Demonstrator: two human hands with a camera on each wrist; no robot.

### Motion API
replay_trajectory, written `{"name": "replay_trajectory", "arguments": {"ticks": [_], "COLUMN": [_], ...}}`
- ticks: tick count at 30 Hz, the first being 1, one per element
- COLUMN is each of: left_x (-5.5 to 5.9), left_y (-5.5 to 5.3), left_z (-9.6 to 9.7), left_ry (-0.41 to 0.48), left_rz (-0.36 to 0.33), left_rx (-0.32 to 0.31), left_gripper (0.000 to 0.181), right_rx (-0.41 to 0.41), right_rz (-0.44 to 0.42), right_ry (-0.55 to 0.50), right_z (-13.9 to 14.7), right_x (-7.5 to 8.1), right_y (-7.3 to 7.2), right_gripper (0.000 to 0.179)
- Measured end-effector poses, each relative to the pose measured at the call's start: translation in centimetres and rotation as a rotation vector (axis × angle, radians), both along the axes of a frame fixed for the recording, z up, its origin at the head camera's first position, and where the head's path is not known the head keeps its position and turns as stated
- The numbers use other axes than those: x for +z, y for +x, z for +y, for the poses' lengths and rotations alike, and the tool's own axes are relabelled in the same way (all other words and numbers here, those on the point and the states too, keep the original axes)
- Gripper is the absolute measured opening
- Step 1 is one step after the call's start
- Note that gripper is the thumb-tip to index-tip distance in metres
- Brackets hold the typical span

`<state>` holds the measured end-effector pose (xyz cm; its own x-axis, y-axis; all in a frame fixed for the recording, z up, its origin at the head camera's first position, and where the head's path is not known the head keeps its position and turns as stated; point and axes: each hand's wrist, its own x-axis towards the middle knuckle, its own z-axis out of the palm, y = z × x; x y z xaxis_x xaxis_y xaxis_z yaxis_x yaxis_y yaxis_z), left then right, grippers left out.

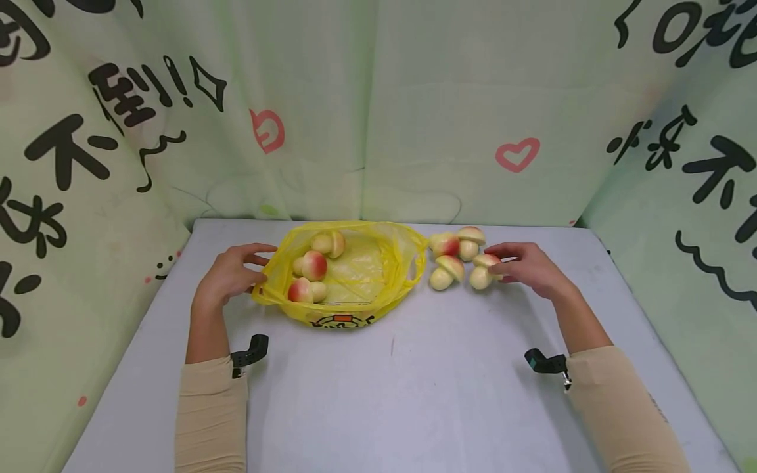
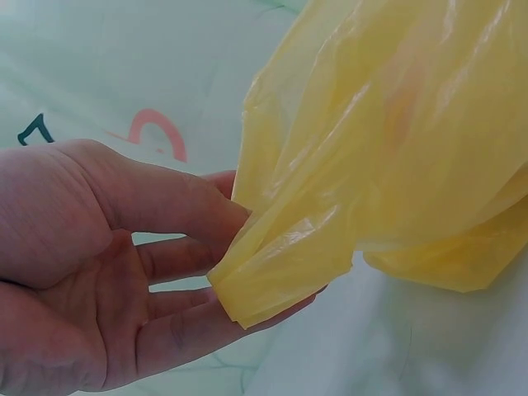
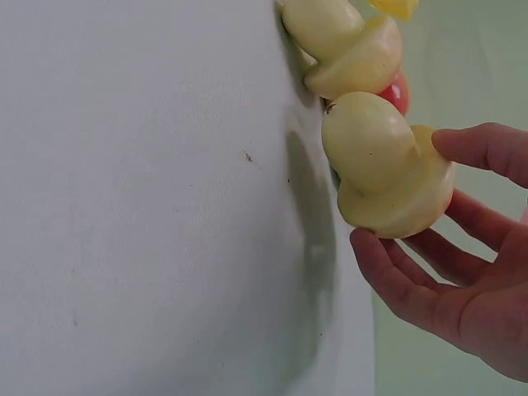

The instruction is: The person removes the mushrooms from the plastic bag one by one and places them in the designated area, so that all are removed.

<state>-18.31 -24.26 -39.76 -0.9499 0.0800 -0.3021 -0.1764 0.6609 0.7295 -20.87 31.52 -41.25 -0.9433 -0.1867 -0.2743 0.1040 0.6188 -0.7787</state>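
A yellow plastic bag (image 1: 361, 266) lies spread open on the table, with three toy mushrooms (image 1: 310, 265) inside along its left part. My left hand (image 1: 227, 272) is at the bag's left edge; in the left wrist view the thumb and fingers pinch a fold of the thin plastic (image 2: 285, 272). Right of the bag, my right hand (image 1: 529, 266) holds a cream toy mushroom with a reddish cap (image 1: 481, 276) between thumb and fingertips. The right wrist view shows this mushroom (image 3: 371, 157) gripped by its cap, stem pointing away from the palm.
Three more toy mushrooms (image 1: 447, 270) stand grouped between the bag and my right hand. The white table (image 1: 408, 394) extends toward me. A pale green curtain (image 1: 437, 112) with black writing and red hearts encloses the back and sides.
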Motion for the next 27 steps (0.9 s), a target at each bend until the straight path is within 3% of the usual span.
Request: {"name": "replay_trajectory", "arguments": {"ticks": [9, 27], "left_x": [0.0, -0.1], "left_y": [0.0, -0.1], "left_z": [-0.1, 0.1], "left_ry": [-0.009, -0.028], "left_rz": [0.010, 0.007], "left_rx": [-0.012, -0.020], "left_gripper": [0.062, 0.062], "right_rx": [-0.026, -0.179], "right_rz": [-0.002, 0.008], "right_ry": [0.002, 0.028], "right_z": [0.0, -0.6], "right_x": [-0.6, -1.7], "right_y": [-0.2, -0.4], "right_gripper": [0.057, 0.070]}}
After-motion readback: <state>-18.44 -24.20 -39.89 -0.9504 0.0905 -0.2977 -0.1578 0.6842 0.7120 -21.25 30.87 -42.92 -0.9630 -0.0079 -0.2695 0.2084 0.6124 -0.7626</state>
